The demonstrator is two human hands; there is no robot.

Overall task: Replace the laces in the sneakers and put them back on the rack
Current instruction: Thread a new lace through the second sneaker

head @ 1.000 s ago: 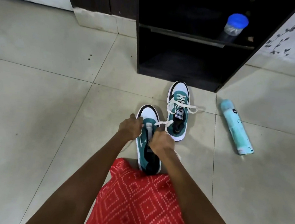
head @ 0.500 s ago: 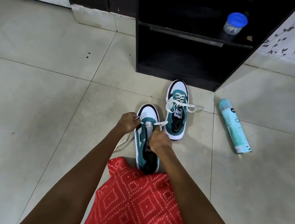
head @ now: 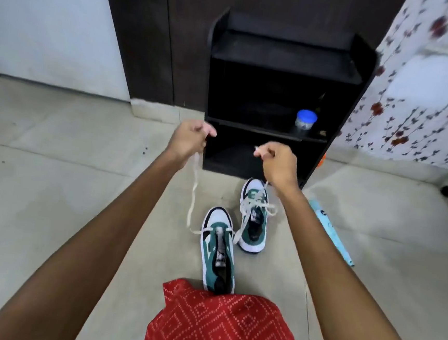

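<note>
Two teal-and-white sneakers stand on the floor tiles. The near sneaker [head: 218, 253] has a white lace [head: 193, 194] threaded through its lowest eyelets only. My left hand [head: 189, 139] is raised and pinches one end of that lace. My right hand [head: 276, 161] is raised too and pinches the other end, which runs down past the far sneaker. The far sneaker [head: 254, 218] is laced, with its lace ends loosely spread. The black shoe rack [head: 280, 66] stands just behind both hands.
A blue-lidded jar [head: 305, 120] sits on the rack's middle shelf. A light teal spray can [head: 332, 233] lies on the floor to the right, partly behind my right forearm. Red patterned cloth [head: 220, 326] covers my lap. A floral fabric [head: 426, 100] hangs at right.
Both hands have lifted from the near sneaker's toe eyelets up and apart, drawing the lace ends taut. The camera has tilted up, showing the whole rack.
</note>
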